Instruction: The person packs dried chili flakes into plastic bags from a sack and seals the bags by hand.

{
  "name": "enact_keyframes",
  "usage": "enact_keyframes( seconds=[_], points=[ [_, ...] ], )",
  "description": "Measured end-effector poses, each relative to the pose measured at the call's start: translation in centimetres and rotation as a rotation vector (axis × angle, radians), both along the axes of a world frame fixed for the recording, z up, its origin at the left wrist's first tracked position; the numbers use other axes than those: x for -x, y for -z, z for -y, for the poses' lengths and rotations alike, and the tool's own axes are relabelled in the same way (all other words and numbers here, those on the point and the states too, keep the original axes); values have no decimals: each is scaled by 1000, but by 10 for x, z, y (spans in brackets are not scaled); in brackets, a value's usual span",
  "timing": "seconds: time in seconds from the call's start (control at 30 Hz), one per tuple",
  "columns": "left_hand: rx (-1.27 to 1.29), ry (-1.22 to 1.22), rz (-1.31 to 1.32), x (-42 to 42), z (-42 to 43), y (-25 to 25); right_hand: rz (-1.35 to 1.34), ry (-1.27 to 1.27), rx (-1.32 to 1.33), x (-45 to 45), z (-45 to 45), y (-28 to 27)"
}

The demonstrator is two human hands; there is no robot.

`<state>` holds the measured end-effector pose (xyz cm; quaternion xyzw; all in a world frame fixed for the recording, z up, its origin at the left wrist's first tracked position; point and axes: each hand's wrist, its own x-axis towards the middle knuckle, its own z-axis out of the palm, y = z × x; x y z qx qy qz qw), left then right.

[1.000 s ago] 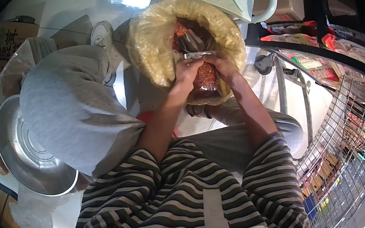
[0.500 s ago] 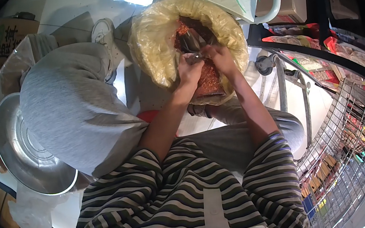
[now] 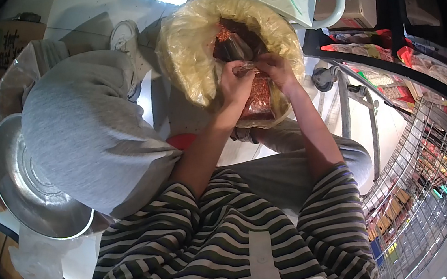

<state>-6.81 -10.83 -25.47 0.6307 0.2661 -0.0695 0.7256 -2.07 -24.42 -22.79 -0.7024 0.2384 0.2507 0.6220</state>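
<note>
Both hands closed on the top of a clear bag of red flakes [image 3: 259, 103]: left hand [image 3: 237, 84] pinching one side of the mouth, right hand [image 3: 279, 73] the other. Bag's at the near edge of the yellow plastic liner [image 3: 182, 59]; can't tell what supports it. Dark scoop-like piece [image 3: 238, 48] just beyond, by loose flakes [image 3: 227, 28]. Risk: slick film or uneven pinch could slip, spilling flakes over that edge.

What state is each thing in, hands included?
Left hand: closed on bag's top.
Right hand: closed on bag's top.
Clear bag: holds red flakes; open or sealed, can't tell.
Yellow liner: open, mouth spread wide.
Metal bowl: open side up.
Wire cart: holds packaged goods.
</note>
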Motion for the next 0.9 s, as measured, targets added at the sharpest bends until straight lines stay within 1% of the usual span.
enact_keyframes(
  seconds=[0.03, 0.07, 0.1, 0.13, 0.17, 0.23, 0.27, 0.3, 0.33, 0.37, 0.4, 0.47, 0.5, 0.53, 0.57, 0.63, 0.67, 0.7, 0.77, 0.8, 0.83, 0.87, 0.9],
  points=[
    [1, 0, 0, -2, -2, -6, 40, -54, 151, 0, -1, -1],
    [-49, 7, -45, -4, -3, -12, 40, -52, 152, -1, -1, -1],
    [-98, 16, -89, -5, -5, -17, 40, -38, 57, -3, -1, -1],
    [-55, -2, -59, -8, -5, -13, 42, -23, -38, -3, -1, -1],
    [-54, 2, -58, -8, -4, -11, 42, -18, -38, -2, -1, -2],
    [39, -38, -89, -12, -8, -17, 10, 162, -285, 0, -6, -5],
    [-61, 2, -104, -13, -9, -21, 11, 159, -286, 1, -9, -8],
    [-61, 0, -103, -12, -6, -9, -51, 185, -310, 2, -11, -12],
    [70, -83, -46, -7, 2, 15, -114, 213, -332, 3, -13, -16],
    [201, -165, 11, -6, 4, 22, -115, 214, -332, 3, -12, -12],
    [202, -162, 9, -4, 7, 27, -150, 198, -299, 3, -8, -6],
    [264, -135, -180, -4, 5, 20, -185, 185, -265, 2, -2, 3],
    [265, -132, -182, -5, 5, 17, -154, 190, -241, 2, 2, 8],
    [331, -149, -209, -6, 4, 13, -124, 195, -217, 1, -1, 4],
    [397, -166, -236, -7, 3, 9, -125, 195, -217, 2, -3, -1],
    [448, -157, -256, -7, -2, 6, -141, 141, -249, 4, -8, -12],
    [499, -147, -276, -8, -3, 5, -141, 140, -247, 4, -6, -9],
    [500, -148, -276, -7, -2, 4, -144, 138, -218, 5, -3, -3],
    [194, 7, -191, -5, 0, 1, -149, 133, -191, 5, -5, -3],
    [142, 8, -143, -2, 6, 18, -165, 141, -119, 5, -4, -4],
    [143, 8, -144, -2, 7, 22, -179, 150, -46, 4, -5, -7],
    [165, -66, -136, -2, 9, 26, -181, 152, -45, 3, -5, -11],
    [188, -136, -128, 0, 12, 29, -191, 178, -166, 3, -6, -14]
  ],
)
